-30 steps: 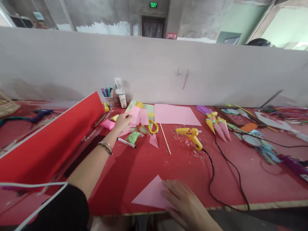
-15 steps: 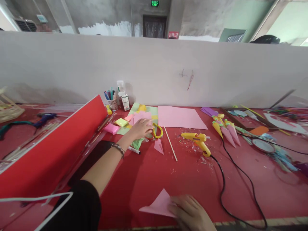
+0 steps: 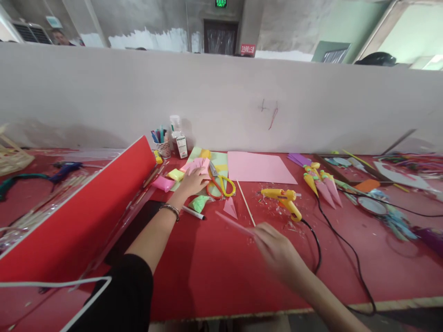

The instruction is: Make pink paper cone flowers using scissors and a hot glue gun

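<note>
My left hand is closed on pieces of pink paper, with its fingertips hidden by the stack. Beside it lie scissors with one orange and one yellow handle. My right hand, smeared by motion, pinches a folded piece of pink paper, seen nearly edge-on above the red table. Between the two hands a small pink paper triangle rests on the table near a thin wooden stick. A green packet and a marker are close to my left wrist.
A yellow glue gun with a black cord lies to the right, before yellow and pink paper cones. A large pink sheet lies at the back. A red board stands slanted at left. A pen cup stands behind.
My right hand has lifted the folded pink paper from the table's front edge and moved up and away. My left hand has shifted left with the pink paper, uncovering the scissors.
</note>
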A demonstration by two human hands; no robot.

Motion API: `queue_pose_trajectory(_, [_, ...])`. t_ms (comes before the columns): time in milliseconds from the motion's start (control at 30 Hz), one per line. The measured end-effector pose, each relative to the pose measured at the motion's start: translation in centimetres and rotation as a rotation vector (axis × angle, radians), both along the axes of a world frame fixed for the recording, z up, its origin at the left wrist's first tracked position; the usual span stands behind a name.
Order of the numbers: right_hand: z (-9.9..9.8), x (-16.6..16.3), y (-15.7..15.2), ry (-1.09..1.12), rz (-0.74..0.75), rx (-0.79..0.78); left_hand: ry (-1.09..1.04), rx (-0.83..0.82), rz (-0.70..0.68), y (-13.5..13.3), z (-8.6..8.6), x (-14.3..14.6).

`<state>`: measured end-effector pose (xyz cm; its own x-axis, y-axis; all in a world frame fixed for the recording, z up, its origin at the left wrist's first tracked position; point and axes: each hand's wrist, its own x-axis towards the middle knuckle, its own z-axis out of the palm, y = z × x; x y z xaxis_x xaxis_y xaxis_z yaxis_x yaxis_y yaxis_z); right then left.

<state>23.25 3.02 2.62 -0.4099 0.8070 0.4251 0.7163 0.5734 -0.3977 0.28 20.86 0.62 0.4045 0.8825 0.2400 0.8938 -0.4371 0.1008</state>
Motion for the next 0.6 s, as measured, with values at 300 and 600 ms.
queue_pose_trajectory(300, [4.6, -4.6, 7.2, 0.268, -0.083, -0.057, -0.735, -0.126, -0.119, 0.0, 2.1, 1.1])
queue_pose_trajectory(600, [5.7, -8.7, 12.4, 0.552, -0.034, -0.237, -1.282, -0.547, -0.160, -2.6, 5.9, 1.0])
